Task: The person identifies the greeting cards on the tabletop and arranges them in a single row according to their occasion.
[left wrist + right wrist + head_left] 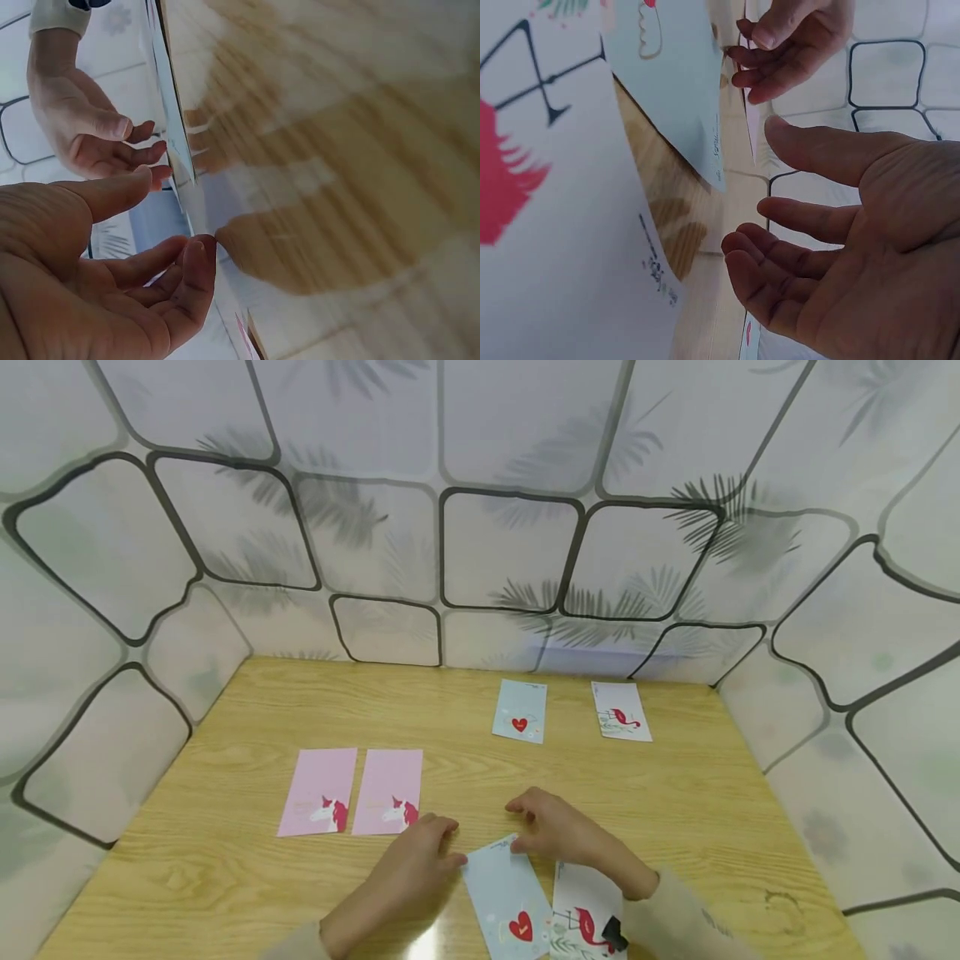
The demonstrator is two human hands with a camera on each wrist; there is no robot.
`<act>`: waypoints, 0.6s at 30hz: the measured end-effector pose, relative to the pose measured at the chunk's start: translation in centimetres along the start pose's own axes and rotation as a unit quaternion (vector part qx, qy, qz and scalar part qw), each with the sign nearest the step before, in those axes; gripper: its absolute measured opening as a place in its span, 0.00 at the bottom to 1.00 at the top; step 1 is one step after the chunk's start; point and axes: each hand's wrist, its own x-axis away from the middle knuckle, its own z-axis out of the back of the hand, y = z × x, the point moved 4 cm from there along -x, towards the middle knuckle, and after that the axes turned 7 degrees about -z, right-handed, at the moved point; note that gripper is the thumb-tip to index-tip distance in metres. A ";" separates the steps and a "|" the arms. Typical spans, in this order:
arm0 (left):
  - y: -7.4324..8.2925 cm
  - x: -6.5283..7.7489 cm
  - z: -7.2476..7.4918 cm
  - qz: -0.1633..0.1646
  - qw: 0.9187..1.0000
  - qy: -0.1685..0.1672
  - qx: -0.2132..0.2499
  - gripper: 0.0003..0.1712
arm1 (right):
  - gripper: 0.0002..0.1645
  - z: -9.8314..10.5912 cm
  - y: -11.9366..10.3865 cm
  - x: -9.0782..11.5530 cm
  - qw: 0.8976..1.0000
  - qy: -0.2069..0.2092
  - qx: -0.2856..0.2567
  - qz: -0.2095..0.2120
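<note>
A pale blue card with a red heart [501, 889] lies tilted on the table in front of me. My left hand [420, 864] is beside its upper left corner, fingers loosely bent, with nothing held; its fingertips touch the tabletop in the left wrist view. Above the card's top right corner hovers my right hand [562, 831], relaxed and holding nothing in the right wrist view. Under the right wrist lies a white flamingo card [583, 893], partly hidden by the arm and against the blue card's right edge.
Two pink unicorn cards [318, 789] lie side by side at the left of the wooden table [225, 877]. Farther back are another blue heart card [521, 702] and another flamingo card [618, 697]. Patterned cloth walls [510, 552] enclose the back and sides.
</note>
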 end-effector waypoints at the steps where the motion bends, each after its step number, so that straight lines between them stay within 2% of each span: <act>1: 0.0 0.0 -0.1 0.003 1.000 0.000 -0.002 0.28 | 0.30 -0.2 0.0 0.1 1.000 -0.003 0.006 -0.001; 6: 0.1 -0.2 -0.8 0.002 1.000 -0.004 -0.005 0.29 | 0.37 -1.1 -0.3 0.6 0.999 -0.010 0.043 0.015; 12: 0.2 -0.7 -1.5 0.001 1.000 -0.028 -0.007 0.29 | 0.42 -2.0 -0.4 0.8 0.990 0.009 0.133 0.052; 18: 0.3 -0.9 -1.7 0.008 0.999 -0.034 -0.017 0.27 | 0.38 -2.3 -0.8 0.7 0.985 0.024 0.159 0.061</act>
